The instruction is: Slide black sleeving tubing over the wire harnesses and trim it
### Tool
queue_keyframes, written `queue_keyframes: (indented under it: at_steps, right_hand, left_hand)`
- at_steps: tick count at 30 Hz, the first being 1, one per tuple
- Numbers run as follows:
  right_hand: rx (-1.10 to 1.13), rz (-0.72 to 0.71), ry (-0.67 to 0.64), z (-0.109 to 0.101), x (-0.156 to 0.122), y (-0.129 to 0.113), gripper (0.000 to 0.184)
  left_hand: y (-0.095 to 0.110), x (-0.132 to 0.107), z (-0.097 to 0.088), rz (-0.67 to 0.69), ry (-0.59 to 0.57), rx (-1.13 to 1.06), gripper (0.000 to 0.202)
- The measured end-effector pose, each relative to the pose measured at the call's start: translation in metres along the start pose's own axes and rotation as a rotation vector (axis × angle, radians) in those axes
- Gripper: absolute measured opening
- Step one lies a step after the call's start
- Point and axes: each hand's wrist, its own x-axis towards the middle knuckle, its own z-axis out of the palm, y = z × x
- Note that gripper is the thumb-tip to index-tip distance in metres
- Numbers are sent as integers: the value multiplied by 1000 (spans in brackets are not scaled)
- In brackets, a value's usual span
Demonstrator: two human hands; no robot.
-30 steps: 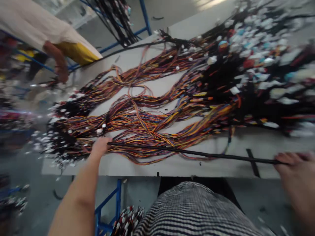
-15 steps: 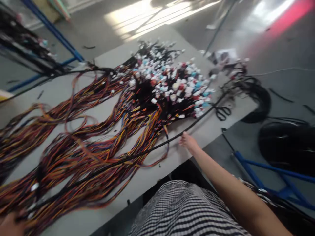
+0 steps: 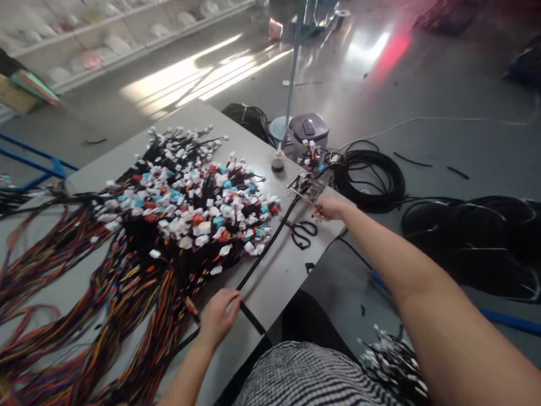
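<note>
A long black sleeve tube (image 3: 265, 250) lies along the near edge of the grey table (image 3: 279, 282). My left hand (image 3: 217, 318) is closed on the tube close to my body. My right hand (image 3: 329, 208) reaches to the far right corner of the table, fingers curled at the tube's far end beside a small metal piece (image 3: 306, 188); what it grips is unclear. Black-handled scissors (image 3: 302, 232) lie just left of that hand. A big heap of multicoloured wire harnesses (image 3: 105, 299) with white, blue and red connectors (image 3: 190, 197) covers the table to the left.
A small dark roll of tape (image 3: 278, 163) stands at the table's far edge. On the floor to the right lie coils of black cable (image 3: 367, 177) and a purple-lidded box (image 3: 307, 131). Blue frame bars (image 3: 42, 163) show at the far left. More connectors (image 3: 393, 361) hang by my striped clothing.
My view has swung right along the table. My left hand slid right along the black tube toward my body, and my right hand moved out to the tube's far end by the scissors.
</note>
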Motion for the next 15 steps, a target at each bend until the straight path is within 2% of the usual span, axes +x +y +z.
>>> queue_keyframes:
  at_steps: [2, 4, 7, 9, 11, 13, 15]
  right_hand:
    - [-13, 126, -179, -4, 12, 7, 31]
    - [-5, 171, -294, -15, 15, 18, 31]
    - [-84, 109, -403, -44, 1, 46, 35]
    - [-164, 92, -450, -58, -20, 73, 34]
    - [-223, 92, -474, -53, -47, 102, 33]
    - [-356, 25, -485, -26, -70, 126, 32]
    - [-568, -34, -438, 10, -81, 138, 32]
  left_hand:
    - [54, 75, 47, 82, -31, -107, 27]
    - [93, 149, 81, 93, 16, -189, 34]
    - [120, 248, 116, -19, 122, -247, 50]
    - [125, 301, 133, -167, 46, -328, 62]
    - [126, 341, 145, -349, -163, -493, 73]
    - [126, 364, 152, -489, -369, -680, 77]
    - [125, 373, 153, -554, -496, -827, 76]
